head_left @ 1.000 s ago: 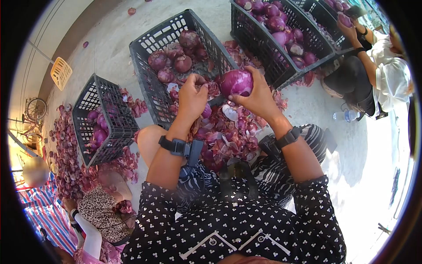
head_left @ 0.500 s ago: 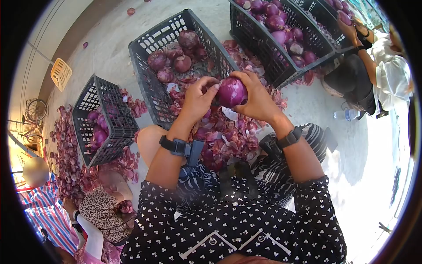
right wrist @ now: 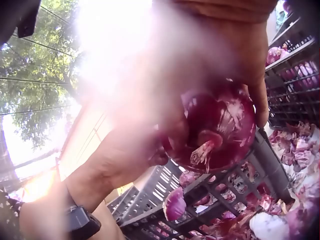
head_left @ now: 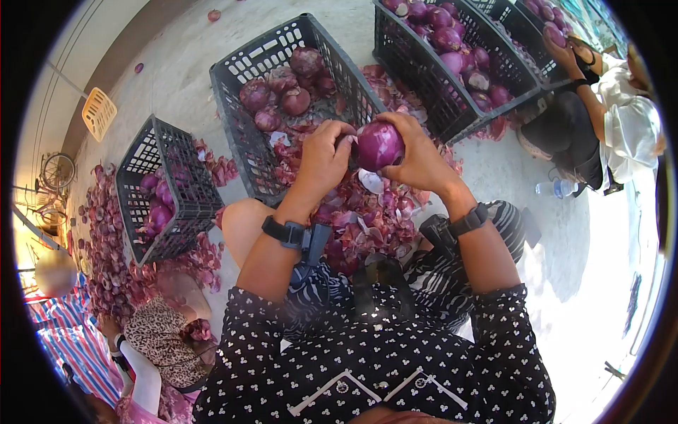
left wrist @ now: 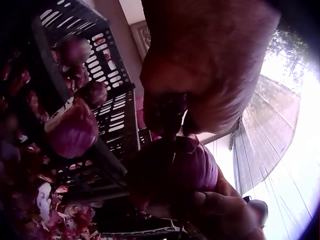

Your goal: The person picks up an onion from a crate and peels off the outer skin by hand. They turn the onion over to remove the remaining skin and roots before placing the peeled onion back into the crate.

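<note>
A large red onion (head_left: 381,146) is held in my right hand (head_left: 422,161), fingers wrapped over its far side and thumb beneath. My left hand (head_left: 323,159) meets the onion's left side with bent fingers and thumb. In the left wrist view, those fingers pinch a dark strip of onion skin (left wrist: 172,112) against the onion. A dry root tuft or stem stub (right wrist: 202,152) sticks out of the onion in the right wrist view. Below both hands lies a heap of loose onion skins (head_left: 364,222).
Ahead stands a black plastic crate (head_left: 224,116) with several unpeeled onions. Another crate (head_left: 459,116), full of peeled onions, is at the right, and a smaller crate (head_left: 166,191) at the left. A person in white (head_left: 625,127) sits at the right. A water bottle (head_left: 556,188) lies nearby.
My left hand has come from beside the onion up against its left side. The onion has turned in my right hand and shifted slightly.
</note>
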A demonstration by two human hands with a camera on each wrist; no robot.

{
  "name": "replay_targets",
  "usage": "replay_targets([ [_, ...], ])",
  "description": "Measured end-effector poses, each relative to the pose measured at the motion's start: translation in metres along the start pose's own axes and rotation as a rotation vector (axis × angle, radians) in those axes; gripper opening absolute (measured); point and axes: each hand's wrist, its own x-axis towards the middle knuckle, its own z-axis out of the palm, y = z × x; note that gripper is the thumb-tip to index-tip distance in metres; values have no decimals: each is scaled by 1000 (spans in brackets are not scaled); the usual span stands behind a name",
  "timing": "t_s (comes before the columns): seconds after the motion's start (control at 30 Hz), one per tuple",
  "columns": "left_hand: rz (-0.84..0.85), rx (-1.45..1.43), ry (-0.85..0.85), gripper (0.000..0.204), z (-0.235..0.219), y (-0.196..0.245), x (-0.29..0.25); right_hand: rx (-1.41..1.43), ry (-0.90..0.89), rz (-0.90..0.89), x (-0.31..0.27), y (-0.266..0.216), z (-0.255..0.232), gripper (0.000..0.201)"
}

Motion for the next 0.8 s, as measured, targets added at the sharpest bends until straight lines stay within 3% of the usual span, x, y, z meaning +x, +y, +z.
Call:
replay_targets([
  [0.1, -1, -2, 22, 11, 1, -8, -2, 17, 17, 20, 2, 9, 2, 80],
  [0.3, -259, -173, -27, 11, -2, -3, -1, 23, 26, 87, 2, 8, -3, 82],
  [0.57, -540, -634, 56, 12, -1, -13, 0, 55, 24, 140, 2, 8, -4, 82],
  [0.8, -618, -863, 131, 8, -3, -4, 1, 230, 16, 282, 5, 3, -10, 81],
])
